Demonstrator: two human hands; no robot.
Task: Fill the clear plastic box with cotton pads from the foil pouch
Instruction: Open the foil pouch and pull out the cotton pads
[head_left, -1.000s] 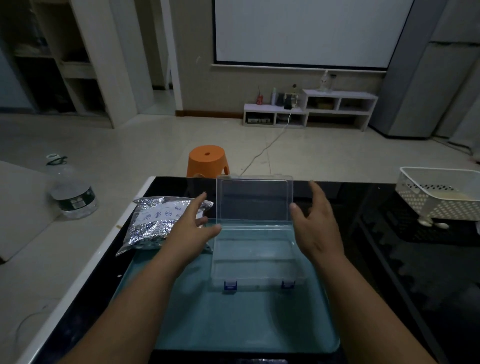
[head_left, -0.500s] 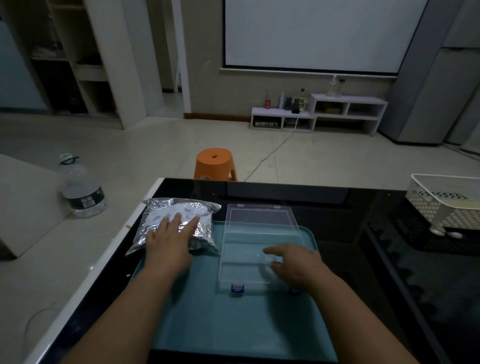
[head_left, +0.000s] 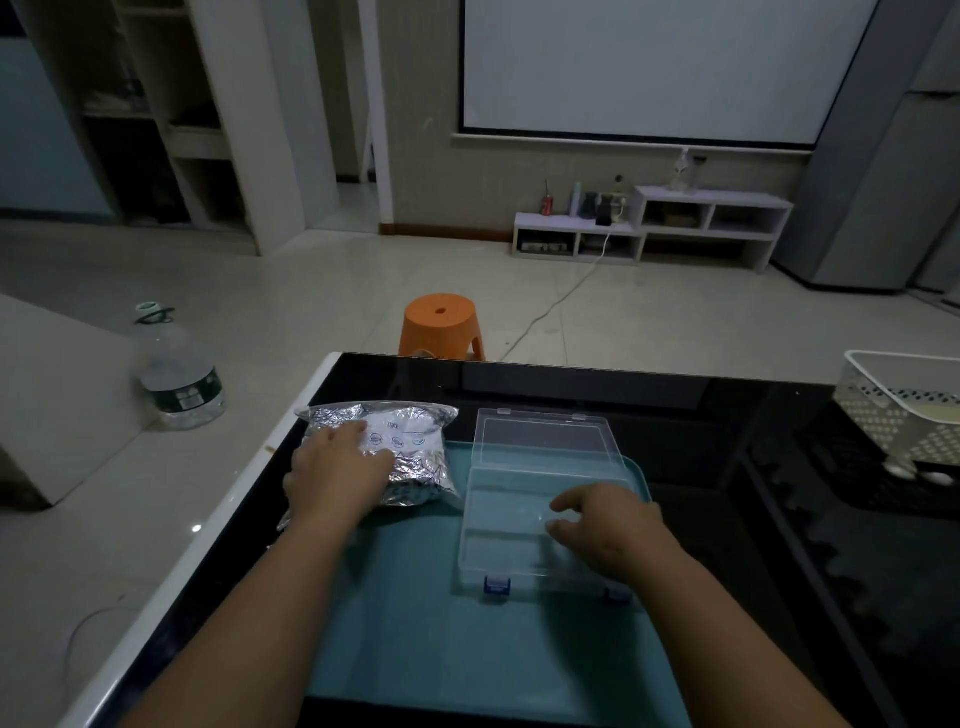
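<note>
Folded back flat since a second ago, the lid lies behind the box. One glossy black table bears one smooth teal tray with one clear rectangular box and, just left, one crinkled foil pouch. The left hand rests spread on the pouch. The right hand, loosely curled over the box, seemingly holds nothing. Of two blue latches, the wrist half hides one.

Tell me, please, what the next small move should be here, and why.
Probably bring the right hand across to the foil pouch and open its top, while the left hand resting on it holds it down. The clear plastic box already lies open and empty on the tray, and no cotton pads are out yet.
</note>
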